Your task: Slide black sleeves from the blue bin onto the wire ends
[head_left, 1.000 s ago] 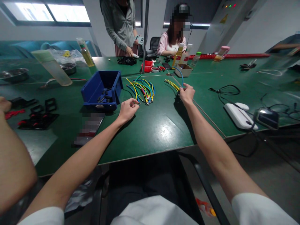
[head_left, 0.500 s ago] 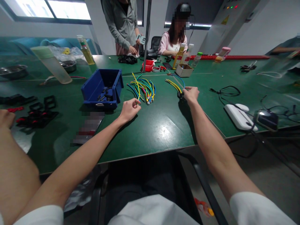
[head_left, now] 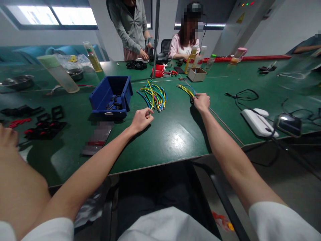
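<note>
My left hand [head_left: 142, 119] is closed in a pinch on a yellow wire [head_left: 151, 93], which rises from my fingertips over the pile. That loose pile of blue, green, yellow and red wires [head_left: 162, 92], with ring terminals at the near ends, lies just beyond this hand. Over to the right, my right hand [head_left: 202, 101] is closed at the near end of a blue wire [head_left: 191, 87]. Beside it, against the fingers, rests a small group of yellow wires [head_left: 185, 89] with dark near ends. My right fingertips are partly hidden.
Left of the wires stands a blue bin [head_left: 110, 97] with small black parts. Another person's arm [head_left: 17, 170] reaches in at far left, near black-and-red parts [head_left: 46, 127]. A small cardboard box [head_left: 197, 75] and white device [head_left: 258, 123] lie to the right. Two people are across the table.
The yellow wire in my left hand has swung more upright, its top shifting right. My right hand has drawn slightly left, and the blue wire's arc has flattened. The view has shifted slightly.
</note>
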`<control>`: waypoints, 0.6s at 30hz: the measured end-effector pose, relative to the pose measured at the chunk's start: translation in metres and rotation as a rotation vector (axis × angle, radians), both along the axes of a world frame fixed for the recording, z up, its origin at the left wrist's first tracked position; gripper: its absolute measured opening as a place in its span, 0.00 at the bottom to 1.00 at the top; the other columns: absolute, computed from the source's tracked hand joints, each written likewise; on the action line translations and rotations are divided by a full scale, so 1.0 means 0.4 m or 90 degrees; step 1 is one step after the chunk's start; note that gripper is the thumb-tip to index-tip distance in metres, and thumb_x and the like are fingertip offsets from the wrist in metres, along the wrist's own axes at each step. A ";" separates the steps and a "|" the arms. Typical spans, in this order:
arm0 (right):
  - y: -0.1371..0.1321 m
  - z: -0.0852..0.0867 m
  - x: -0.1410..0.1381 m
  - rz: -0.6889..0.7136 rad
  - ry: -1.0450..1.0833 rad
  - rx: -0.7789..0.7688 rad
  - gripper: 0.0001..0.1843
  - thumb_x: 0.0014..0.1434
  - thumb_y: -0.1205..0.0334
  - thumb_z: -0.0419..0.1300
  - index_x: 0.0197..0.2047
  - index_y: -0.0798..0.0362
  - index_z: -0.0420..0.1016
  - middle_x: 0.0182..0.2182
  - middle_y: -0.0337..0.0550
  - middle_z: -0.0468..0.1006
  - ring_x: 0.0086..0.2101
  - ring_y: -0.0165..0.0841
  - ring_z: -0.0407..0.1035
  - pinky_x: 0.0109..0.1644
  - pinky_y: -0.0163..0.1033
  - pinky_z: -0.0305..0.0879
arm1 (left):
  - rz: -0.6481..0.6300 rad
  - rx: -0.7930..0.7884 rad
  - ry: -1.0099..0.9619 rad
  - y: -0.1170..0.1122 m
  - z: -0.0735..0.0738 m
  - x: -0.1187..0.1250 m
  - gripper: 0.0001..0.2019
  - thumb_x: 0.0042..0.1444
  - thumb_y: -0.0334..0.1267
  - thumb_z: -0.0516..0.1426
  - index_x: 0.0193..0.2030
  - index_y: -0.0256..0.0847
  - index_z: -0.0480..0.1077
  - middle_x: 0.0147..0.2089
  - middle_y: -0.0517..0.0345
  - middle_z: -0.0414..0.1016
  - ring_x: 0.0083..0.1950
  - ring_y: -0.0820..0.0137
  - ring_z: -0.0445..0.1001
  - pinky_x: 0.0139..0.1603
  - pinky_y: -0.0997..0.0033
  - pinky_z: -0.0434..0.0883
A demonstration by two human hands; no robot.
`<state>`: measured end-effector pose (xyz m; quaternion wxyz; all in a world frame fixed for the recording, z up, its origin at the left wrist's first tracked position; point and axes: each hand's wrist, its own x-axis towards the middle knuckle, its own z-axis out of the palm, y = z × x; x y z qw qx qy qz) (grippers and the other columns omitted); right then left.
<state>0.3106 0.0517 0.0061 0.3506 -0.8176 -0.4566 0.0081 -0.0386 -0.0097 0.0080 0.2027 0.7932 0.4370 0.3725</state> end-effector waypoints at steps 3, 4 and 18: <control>-0.001 0.000 -0.007 -0.005 -0.017 -0.004 0.18 0.57 0.60 0.61 0.51 0.52 0.79 0.44 0.57 0.79 0.48 0.47 0.73 0.54 0.53 0.66 | -0.007 0.005 -0.002 0.001 -0.002 -0.001 0.10 0.47 0.30 0.55 0.36 0.37 0.74 0.21 0.65 0.60 0.25 0.74 0.61 0.29 0.73 0.58; -0.002 0.001 -0.008 -0.006 -0.021 -0.006 0.18 0.57 0.60 0.61 0.50 0.52 0.79 0.44 0.57 0.79 0.48 0.48 0.73 0.53 0.53 0.67 | -0.009 0.005 0.000 0.002 -0.003 -0.001 0.10 0.47 0.30 0.55 0.36 0.37 0.75 0.21 0.66 0.60 0.25 0.74 0.60 0.29 0.73 0.58; -0.013 0.011 -0.032 0.011 -0.132 -0.064 0.17 0.60 0.60 0.59 0.51 0.53 0.77 0.43 0.58 0.79 0.47 0.48 0.73 0.48 0.49 0.68 | -0.012 0.017 0.032 0.004 -0.005 -0.003 0.10 0.50 0.32 0.53 0.38 0.37 0.74 0.22 0.65 0.62 0.26 0.74 0.62 0.30 0.74 0.59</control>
